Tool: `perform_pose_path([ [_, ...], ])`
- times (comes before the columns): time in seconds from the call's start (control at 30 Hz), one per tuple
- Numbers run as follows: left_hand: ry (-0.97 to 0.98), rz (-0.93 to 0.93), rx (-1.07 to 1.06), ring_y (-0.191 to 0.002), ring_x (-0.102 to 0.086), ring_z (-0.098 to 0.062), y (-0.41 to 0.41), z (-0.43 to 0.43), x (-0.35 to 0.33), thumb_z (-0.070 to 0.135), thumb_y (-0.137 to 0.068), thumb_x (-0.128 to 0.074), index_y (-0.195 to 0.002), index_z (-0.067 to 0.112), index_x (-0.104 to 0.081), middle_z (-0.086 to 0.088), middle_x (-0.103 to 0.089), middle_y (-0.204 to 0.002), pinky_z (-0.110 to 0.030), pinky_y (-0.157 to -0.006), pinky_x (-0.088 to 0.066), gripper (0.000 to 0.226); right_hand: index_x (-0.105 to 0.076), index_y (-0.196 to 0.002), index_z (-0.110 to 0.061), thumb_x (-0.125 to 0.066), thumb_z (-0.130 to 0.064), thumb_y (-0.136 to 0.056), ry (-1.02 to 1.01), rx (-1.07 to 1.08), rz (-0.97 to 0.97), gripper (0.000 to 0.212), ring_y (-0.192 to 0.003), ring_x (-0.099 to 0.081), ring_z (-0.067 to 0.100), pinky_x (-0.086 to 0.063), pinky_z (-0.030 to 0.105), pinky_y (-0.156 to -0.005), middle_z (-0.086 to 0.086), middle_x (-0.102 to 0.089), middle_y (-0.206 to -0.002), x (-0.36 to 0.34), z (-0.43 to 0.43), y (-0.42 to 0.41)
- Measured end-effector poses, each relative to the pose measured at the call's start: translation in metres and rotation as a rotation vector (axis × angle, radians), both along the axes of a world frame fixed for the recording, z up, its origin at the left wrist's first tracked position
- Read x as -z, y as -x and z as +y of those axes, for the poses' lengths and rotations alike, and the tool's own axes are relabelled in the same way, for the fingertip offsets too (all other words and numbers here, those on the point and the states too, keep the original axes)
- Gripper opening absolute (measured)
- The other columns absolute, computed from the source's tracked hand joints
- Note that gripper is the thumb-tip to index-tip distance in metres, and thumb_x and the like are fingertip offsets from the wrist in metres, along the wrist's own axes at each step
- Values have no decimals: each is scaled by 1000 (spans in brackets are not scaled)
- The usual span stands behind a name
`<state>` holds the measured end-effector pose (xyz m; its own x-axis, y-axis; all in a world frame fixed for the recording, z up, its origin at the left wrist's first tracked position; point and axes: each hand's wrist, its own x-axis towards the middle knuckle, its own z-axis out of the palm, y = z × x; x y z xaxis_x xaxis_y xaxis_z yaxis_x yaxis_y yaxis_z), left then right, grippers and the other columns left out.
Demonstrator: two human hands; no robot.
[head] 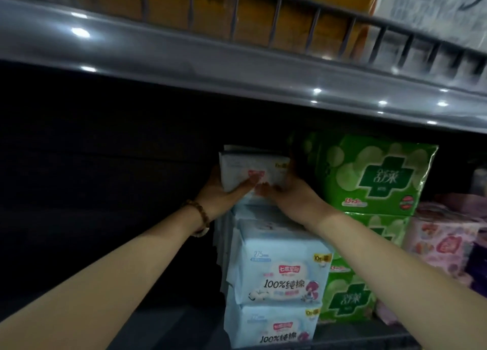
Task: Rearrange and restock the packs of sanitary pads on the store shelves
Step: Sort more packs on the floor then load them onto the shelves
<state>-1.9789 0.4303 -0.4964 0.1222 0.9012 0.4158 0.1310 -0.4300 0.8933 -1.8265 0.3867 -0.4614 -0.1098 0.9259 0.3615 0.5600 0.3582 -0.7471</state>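
A pale blue-white pad pack [253, 165] is held by both hands just at 12 o'clock of frame centre, atop the stack of pale blue pad packs [279, 270]. Whether its underside touches the stack cannot be told, as the hands cover the seam.

The left hand [224, 191] is seen at 9 o'clock of the pack: the thumb is laid across the front face and the palm is cupped under the left end; the fingers are hidden behind. A grip is shown. A brown bead bracelet [200, 215] is worn on that wrist.

The right hand [287, 194] is placed at 4 o'clock of the pack, curled round its right end, thumb on the front lower edge. Its fingertips are lost in shadow against the green packs.

The blue stack is stood at 6 o'clock of the held pack, with printed fronts facing out and "100%" readable. Green pad packs [374, 176] with a cross logo are stacked at 3 o'clock, touching the blue stack. Pink patterned packs [442, 241] are seen beyond, also at 3 o'clock, blurred.

The shelf area at 9 o'clock is dark. The grey upper shelf edge [210, 60] is run across at 12 o'clock, topped by a wire fence [276, 15] with a cardboard box [184, 7] behind.
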Motion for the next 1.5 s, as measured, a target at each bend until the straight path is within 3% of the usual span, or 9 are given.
perform_pose_path([
  [0.1, -7, 26, -16, -105, -59, -4, -1, 5, 2, 35, -83, -69, -132, 23, -46, 8, -59, -121, -8, -80, -46, 55, 12, -152, -17, -49, -24, -99, -159, 59, -292, 81, -147, -16, 17, -12, 18, -115, 6, -14, -160, -5, -9, 0],
  [0.23, -16, -10, -93, -106, -54, -8, -9, 15, 5, 23, -84, -69, -136, 13, -44, 2, -56, -127, -3, -72, -44, 59, -14, -154, -23, -30, -41, -103, -74, -14, -538, 56, -147, 9, 9, 4, 10, -106, -4, 5, -162, -6, -19, -4],
  [0.37, 5, -43, -121, -106, -55, -9, -15, 16, 3, 27, -83, -71, -139, 15, -43, 0, -56, -129, -14, -80, -44, 64, 0, -155, -27, -24, -53, -100, 52, 54, -615, 65, -148, 14, 17, 4, 25, -115, -2, 26, -158, 1, -11, 0],
  [0.53, 15, -35, -92, -127, -46, -12, -5, -14, 9, 52, -92, -46, -149, 29, -26, 6, -43, -145, -23, -100, -37, 64, 2, -155, -20, -27, -53, -100, 47, 108, -573, 70, -149, 9, 20, 0, 27, -117, 2, 17, -161, 5, -10, 2],
  [0.73, 58, -246, -6, -129, -44, -21, -5, -48, 40, 22, -103, -32, -147, 11, -28, -10, -39, -148, -17, -86, -39, 45, -18, -154, -23, -28, -47, -102, -266, 1, -562, 58, -147, 1, 3, 2, 15, -114, -9, -10, -161, 19, -74, -11],
  [0.87, 80, -221, -19, -106, -50, 21, -24, -131, 50, 38, -96, -38, -129, 42, -34, 25, -48, -129, -2, -81, -43, 34, -22, -149, -37, -18, -58, -96, -382, -32, -569, 57, -143, 12, -8, 10, 10, -111, -28, -3, -155, 55, -124, -35],
  [0.97, -10, -75, -63, -126, -23, 25, -17, -183, 85, 58, -83, -42, -136, 52, -24, 30, -27, -145, -16, -111, -26, 57, -9, -146, -50, -20, -58, -97, -266, -3, -548, 51, -139, 20, -11, 11, 14, -111, -39, 18, -149, 95, -159, -52],
  [1.2, -82, 380, -223, -130, -23, 12, -19, -268, 189, 53, -92, -44, -141, 36, -32, 21, -31, -139, -8, -106, -23, 53, -20, -139, -51, -38, -51, -92, 25, 25, -354, 50, -146, -2, -2, -14, 22, -117, -29, 4, -156, 213, -238, -66],
  [1.5, 883, 481, 68, -137, -34, -26, -56, -316, 374, 50, -92, -50, -148, 9, -26, -8, -30, -151, -35, -114, -29, 73, -30, -148, -9, -56, -31, -97, 959, 172, -91, 61, -139, -34, 26, -33, 23, -98, 9, -26, -155, 395, -286, -82],
])
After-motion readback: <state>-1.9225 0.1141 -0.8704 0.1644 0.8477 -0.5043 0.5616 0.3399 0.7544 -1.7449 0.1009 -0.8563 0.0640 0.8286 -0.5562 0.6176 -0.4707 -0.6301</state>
